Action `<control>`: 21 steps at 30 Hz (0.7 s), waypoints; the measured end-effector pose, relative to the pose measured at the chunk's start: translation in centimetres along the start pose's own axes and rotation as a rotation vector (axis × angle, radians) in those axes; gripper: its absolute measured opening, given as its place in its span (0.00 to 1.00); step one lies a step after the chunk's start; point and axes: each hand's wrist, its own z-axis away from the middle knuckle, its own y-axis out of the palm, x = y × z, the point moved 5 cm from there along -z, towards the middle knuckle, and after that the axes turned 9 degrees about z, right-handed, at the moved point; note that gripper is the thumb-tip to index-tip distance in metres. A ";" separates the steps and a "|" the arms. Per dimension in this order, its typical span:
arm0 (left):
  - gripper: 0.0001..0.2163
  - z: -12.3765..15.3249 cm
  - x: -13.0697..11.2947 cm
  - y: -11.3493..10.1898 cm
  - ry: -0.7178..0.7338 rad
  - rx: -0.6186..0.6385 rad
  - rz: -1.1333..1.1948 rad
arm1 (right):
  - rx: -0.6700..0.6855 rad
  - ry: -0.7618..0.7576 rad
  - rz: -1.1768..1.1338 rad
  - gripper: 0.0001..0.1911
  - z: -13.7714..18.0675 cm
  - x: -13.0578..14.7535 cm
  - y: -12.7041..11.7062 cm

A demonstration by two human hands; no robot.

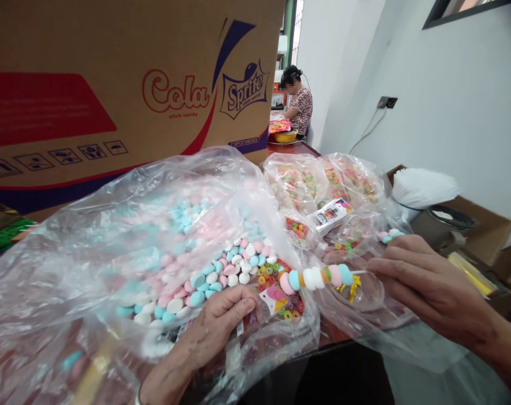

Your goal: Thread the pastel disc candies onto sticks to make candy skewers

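Note:
My right hand [424,281] is closed on the end of a candy skewer [317,277] strung with pink, blue and white marshmallows and a cereal ring, held level over the bags. My left hand [215,326] reaches into a big clear plastic bag [112,242], fingers curled down among the pink, blue and white marshmallows [213,275]. Whether those fingers hold a piece is hidden. A small pile of coloured cereal rings [276,281] lies beside that hand.
A large Cola/Sprite cardboard box [112,84] stands behind the bags. More clear bags of coloured rings [318,185] and a small printed packet [331,214] lie to the right. A metal pot [441,222] stands far right. Another person [300,104] sits at the back.

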 end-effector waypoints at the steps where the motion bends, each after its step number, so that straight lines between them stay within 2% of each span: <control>1: 0.15 0.0 0.1 0.0 -0.009 -0.002 0.006 | -0.001 -0.019 0.004 0.10 0.0 0.2 0.0; 6: 0.16 -0.1 0.4 -0.1 -0.050 -0.009 -0.007 | 0.004 -0.068 0.033 0.13 -0.2 0.9 0.2; 14: 0.14 -0.2 0.1 0.3 -0.077 0.085 -0.073 | 0.049 -0.142 -0.045 0.10 -1.0 0.9 0.3; 21: 0.14 -0.7 -0.5 0.2 -0.057 0.105 -0.237 | 0.059 -0.126 -0.149 0.09 -1.5 2.2 3.2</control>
